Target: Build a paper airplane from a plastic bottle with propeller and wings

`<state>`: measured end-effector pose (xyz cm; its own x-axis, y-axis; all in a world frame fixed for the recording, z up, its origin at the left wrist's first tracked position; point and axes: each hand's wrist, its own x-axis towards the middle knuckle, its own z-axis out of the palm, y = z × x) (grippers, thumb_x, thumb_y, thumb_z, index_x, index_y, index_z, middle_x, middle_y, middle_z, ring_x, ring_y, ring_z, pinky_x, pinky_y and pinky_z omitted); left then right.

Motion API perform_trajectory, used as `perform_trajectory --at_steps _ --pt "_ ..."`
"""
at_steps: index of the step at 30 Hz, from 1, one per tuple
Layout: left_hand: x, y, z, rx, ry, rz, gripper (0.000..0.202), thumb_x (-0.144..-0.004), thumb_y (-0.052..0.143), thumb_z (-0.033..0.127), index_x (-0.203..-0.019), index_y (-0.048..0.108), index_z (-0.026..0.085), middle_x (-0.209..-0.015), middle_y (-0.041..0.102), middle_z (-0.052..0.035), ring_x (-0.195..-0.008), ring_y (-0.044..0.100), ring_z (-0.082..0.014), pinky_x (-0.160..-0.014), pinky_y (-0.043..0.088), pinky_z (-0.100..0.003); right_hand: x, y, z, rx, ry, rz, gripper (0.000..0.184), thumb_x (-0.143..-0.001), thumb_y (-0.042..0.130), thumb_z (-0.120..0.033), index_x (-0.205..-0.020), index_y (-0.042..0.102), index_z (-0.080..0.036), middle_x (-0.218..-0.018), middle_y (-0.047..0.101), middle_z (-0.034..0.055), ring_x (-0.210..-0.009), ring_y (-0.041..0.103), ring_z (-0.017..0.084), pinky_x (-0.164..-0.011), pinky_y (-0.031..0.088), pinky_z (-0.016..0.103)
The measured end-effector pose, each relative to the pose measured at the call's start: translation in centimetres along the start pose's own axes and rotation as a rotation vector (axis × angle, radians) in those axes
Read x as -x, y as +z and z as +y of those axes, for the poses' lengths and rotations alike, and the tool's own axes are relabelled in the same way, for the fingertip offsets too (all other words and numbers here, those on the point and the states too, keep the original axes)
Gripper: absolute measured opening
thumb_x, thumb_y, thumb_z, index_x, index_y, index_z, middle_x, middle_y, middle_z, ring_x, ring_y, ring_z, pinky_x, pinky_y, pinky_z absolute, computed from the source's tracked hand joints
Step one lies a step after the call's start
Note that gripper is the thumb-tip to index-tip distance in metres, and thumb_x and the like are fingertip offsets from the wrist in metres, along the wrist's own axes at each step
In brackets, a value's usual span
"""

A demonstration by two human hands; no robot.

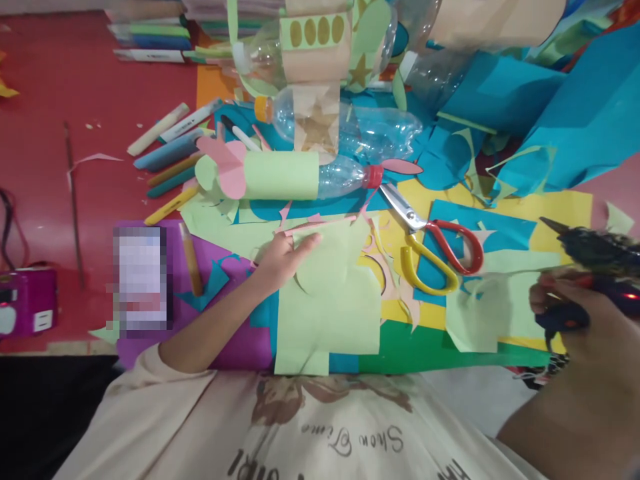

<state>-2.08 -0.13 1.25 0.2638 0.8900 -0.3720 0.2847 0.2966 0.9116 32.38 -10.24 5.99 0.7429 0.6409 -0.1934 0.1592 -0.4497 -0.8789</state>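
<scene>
My left hand (278,261) pinches the edge of a light green paper piece (327,257), thumb on top and fingers partly hidden. That piece lies over another light green sheet (325,327) close to my body. At the far right my right hand (567,297) is wrapped around a dark blue hot glue gun (607,290), its dark tip pointing left and a small red light showing. Between my hands lie scissors (417,230) with one red and one yellow handle. Just beyond my left hand rests a clear bottle (343,177) wrapped in light green paper, with a red cap.
More decorated plastic bottles (367,127) lie at the back. Markers (167,157) and a phone (143,277) are on the left, with a purple box (30,303) at the edge. Blue paper (575,113) and pink scraps (407,283) cover much of the right side.
</scene>
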Motion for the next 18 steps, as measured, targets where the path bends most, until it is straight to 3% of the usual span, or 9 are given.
perform_trajectory --at_steps 2,4,6,8,11,15,18 --pt "0.1 0.0 0.0 -0.074 0.027 0.012 0.044 -0.081 0.061 0.051 -0.108 0.071 0.017 -0.048 0.046 0.0054 -0.051 0.047 -0.0111 -0.048 0.037 -0.021 1.1 0.6 -0.8 -0.084 0.026 -0.089 0.018 -0.046 0.067 -0.02 -0.05 0.05 -0.02 -0.061 0.058 0.0014 -0.042 0.047 0.012 -0.036 0.029 0.027" --pt "0.2 0.0 0.0 -0.113 0.08 0.007 0.046 -0.082 0.059 0.052 -0.111 0.071 0.018 -0.048 0.049 0.0047 -0.049 0.046 -0.0109 -0.045 0.035 -0.021 2.3 1.6 -1.6 -0.118 0.064 -0.22 0.016 -0.05 0.069 -0.017 -0.055 0.055 -0.021 -0.063 0.062 0.0032 -0.04 0.044 0.011 -0.034 0.026 0.026" --pt "0.1 0.1 0.1 -0.128 0.163 -0.005 0.042 -0.085 0.057 0.049 -0.112 0.072 0.02 -0.062 0.064 0.0012 -0.059 0.056 -0.0131 -0.054 0.044 -0.021 3.5 2.7 -2.0 -0.115 0.109 -0.334 0.015 -0.055 0.072 -0.019 -0.065 0.063 -0.022 -0.064 0.065 0.005 -0.039 0.045 0.013 -0.033 0.027 0.028" --pt "0.1 0.2 0.1 -0.139 0.236 -0.017 0.038 -0.088 0.054 0.045 -0.112 0.072 0.022 -0.09 0.075 -0.0018 -0.082 0.066 -0.0167 -0.073 0.051 -0.023 4.7 4.0 -1.9 -0.117 0.152 -0.464 0.017 -0.059 0.075 -0.028 -0.072 0.066 -0.021 -0.058 0.063 0.0044 -0.039 0.047 0.015 -0.034 0.03 0.029" --pt "0.1 0.2 -0.1 -0.159 0.29 -0.055 0.037 -0.091 0.05 0.041 -0.118 0.068 0.024 -0.118 0.071 -0.0024 -0.108 0.065 -0.0185 -0.095 0.049 -0.026 6.0 5.9 -1.6 -0.092 0.162 -0.712 0.022 -0.068 0.074 -0.04 -0.072 0.067 -0.019 -0.047 0.058 0.0014 -0.038 0.046 0.013 -0.036 0.034 0.027" --pt "0.1 0.0 -0.4 -0.244 0.31 -0.083 0.036 -0.092 0.048 0.035 -0.12 0.067 0.026 -0.122 0.069 -0.0026 -0.111 0.065 -0.0194 -0.095 0.05 -0.027 7.1 8.2 -1.8 -0.088 0.149 -0.964 0.03 -0.076 0.068 -0.046 -0.076 0.068 -0.017 -0.05 0.061 0.0022 -0.039 0.047 0.011 -0.035 0.035 0.023" --pt "-0.1 0.0 -0.6 -0.268 0.341 -0.099 0.034 -0.091 0.047 0.031 -0.118 0.068 0.025 -0.12 0.07 -0.0029 -0.109 0.065 -0.0205 -0.095 0.05 -0.029 7.8 9.6 -2.5 -0.059 0.142 -1.048 0.03 -0.073 0.07 -0.046 -0.071 0.065 -0.016 -0.047 0.058 0.0004 -0.037 0.043 0.008 -0.036 0.035 0.021"
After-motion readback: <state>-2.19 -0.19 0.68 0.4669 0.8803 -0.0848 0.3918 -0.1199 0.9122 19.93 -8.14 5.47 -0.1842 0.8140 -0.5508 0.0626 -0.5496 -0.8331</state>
